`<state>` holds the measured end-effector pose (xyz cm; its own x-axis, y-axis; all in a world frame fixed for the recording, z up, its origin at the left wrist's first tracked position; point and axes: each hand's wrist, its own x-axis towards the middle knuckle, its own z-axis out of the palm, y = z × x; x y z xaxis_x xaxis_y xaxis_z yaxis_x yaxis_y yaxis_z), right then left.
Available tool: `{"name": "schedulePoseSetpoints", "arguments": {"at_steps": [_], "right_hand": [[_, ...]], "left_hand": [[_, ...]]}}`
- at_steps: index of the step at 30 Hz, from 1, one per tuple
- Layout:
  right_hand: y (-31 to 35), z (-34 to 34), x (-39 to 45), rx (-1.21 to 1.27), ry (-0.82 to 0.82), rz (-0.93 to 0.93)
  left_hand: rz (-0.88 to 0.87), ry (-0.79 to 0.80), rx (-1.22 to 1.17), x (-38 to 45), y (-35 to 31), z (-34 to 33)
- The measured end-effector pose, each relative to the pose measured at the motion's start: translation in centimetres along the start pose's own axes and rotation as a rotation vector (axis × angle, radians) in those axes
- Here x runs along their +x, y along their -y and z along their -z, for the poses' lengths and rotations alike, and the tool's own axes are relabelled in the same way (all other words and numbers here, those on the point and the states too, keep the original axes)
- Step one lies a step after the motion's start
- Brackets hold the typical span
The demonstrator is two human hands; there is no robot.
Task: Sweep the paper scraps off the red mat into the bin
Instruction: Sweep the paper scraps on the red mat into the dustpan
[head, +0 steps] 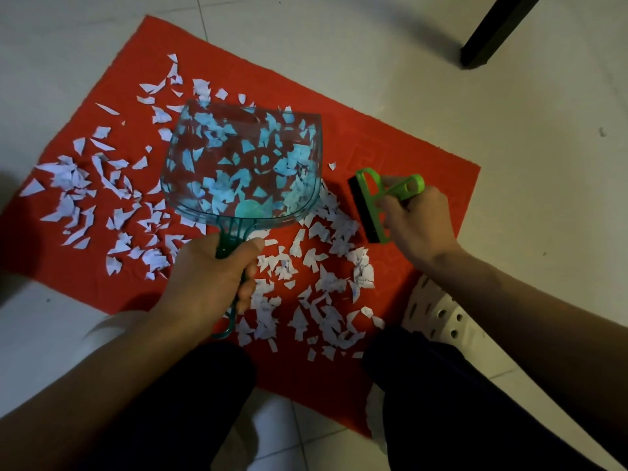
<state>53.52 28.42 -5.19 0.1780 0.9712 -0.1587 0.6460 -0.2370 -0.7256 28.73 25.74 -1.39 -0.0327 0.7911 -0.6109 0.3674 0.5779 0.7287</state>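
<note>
1. The pan (243, 164), a clear teal plastic scoop, is gripped by its handle in the left hand (210, 283), fingers curled round the stem. Whether its lip touches the mat (401, 154) or is held just above it cannot be told.
2. The brush (372, 207), green plastic with a dark bristle strip, is gripped by its looped handle in the right hand (414, 219). The bristle strip runs roughly front to back and faces left, toward the pan.
3. The scraps (326, 294), white torn paper in irregular angular pieces, lie scattered over the mat: a large group left of the pan, many seen through it, and a dense group between the two hands and nearer the person.
4. The key relation: the nearest scraps lie just left of and below the brush, between the bristles and the pan's right edge. The right hand is nearer to them.
5. The mat is red, flat and of a fine-napped texture; light scraps are judged likely to catch on it.
6. No bin is identified with certainty; a perforated white object (441, 311) stands at the mat's near right edge.
</note>
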Motion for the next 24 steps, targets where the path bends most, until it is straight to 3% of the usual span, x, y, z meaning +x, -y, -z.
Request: {"name": "schedulePoseSetpoints", "arguments": {"at_steps": [6,14,24], "right_hand": [[-3.0,0.6,-0.9,-0.125,-0.033,-0.046],[-1.8,-1.2,-1.4,-0.068,0.117,0.008],[-3.7,0.1,-1.5,-0.124,0.003,-0.051]], "left_hand": [[0.008,-0.003,0.070,0.2,0.8,0.5],[0.019,-0.006,0.086,0.5,1.0,0.3],[-0.004,-0.018,0.091,0.6,1.4,0.6]]}}
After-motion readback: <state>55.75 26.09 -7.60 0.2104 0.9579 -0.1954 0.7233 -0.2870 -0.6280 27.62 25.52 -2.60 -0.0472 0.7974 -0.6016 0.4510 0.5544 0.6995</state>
